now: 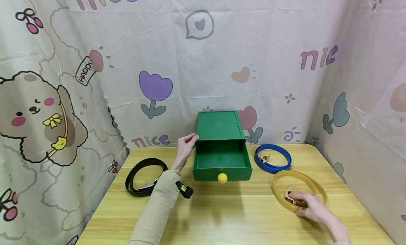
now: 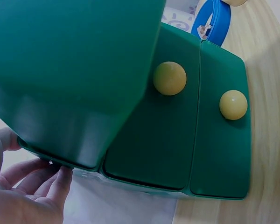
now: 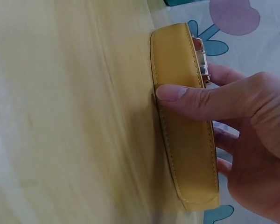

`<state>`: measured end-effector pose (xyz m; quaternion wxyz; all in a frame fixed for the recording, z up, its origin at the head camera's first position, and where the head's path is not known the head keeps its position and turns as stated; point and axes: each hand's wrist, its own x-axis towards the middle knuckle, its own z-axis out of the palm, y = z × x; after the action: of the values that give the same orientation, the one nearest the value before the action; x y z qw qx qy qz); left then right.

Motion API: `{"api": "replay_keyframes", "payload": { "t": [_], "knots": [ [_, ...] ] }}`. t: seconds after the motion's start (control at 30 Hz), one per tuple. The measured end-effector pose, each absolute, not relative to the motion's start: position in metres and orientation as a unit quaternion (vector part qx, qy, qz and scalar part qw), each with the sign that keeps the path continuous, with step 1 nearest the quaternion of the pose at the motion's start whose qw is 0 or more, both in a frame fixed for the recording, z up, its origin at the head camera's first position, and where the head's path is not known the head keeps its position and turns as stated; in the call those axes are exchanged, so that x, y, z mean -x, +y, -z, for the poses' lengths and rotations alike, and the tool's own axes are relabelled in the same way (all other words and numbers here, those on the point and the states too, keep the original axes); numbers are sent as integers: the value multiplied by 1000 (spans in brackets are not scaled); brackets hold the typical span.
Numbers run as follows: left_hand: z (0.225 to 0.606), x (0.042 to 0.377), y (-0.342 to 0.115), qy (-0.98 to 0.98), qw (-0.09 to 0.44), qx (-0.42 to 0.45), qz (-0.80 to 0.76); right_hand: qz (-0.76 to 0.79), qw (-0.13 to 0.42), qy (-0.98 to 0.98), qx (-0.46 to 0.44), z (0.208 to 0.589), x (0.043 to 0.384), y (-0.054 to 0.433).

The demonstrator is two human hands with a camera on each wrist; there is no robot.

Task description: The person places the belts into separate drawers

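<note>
A green drawer cabinet (image 1: 219, 125) stands at the back middle of the table, its top drawer (image 1: 207, 174) pulled out, with a yellow knob on the front. Bent fingers of my left hand (image 1: 185, 150) grip the cabinet's upper left edge; in the left wrist view the fingertips (image 2: 63, 175) touch its side. At the right, my right hand (image 1: 312, 206) pinches a coiled yellow belt (image 1: 279, 194). In the right wrist view the thumb presses the outside of the belt (image 3: 189, 158), and the other fingers are partly hidden behind it, near the metal buckle (image 3: 201, 58).
A coiled blue belt (image 1: 287, 157) lies right of the cabinet, behind the yellow one. A coiled black belt (image 1: 130, 183) lies at the left, partly behind my left sleeve. Two closed drawers (image 2: 154, 140) show below the top one. A patterned cloth (image 1: 203, 69) hangs behind the wooden table (image 1: 253, 217).
</note>
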<state>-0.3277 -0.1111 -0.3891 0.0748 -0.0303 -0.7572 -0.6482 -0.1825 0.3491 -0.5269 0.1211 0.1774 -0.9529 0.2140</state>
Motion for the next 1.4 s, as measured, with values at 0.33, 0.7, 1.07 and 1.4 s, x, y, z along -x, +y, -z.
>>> {"api": "replay_keyframes", "payload": {
  "t": [0.33,0.7,1.07,1.4],
  "knots": [
    [389,327,-111,-757,80,32,648,-236,103,-952,-163,527,182,353],
    [389,326,-111,-755,79,34,650,-252,115,-940,-197,531,184,362],
    [390,328,-110,-754,83,31,651,-228,165,-941,-188,535,182,362],
    [389,327,-110,-758,83,30,647,-230,287,-903,-224,535,185,365]
  ]
}}
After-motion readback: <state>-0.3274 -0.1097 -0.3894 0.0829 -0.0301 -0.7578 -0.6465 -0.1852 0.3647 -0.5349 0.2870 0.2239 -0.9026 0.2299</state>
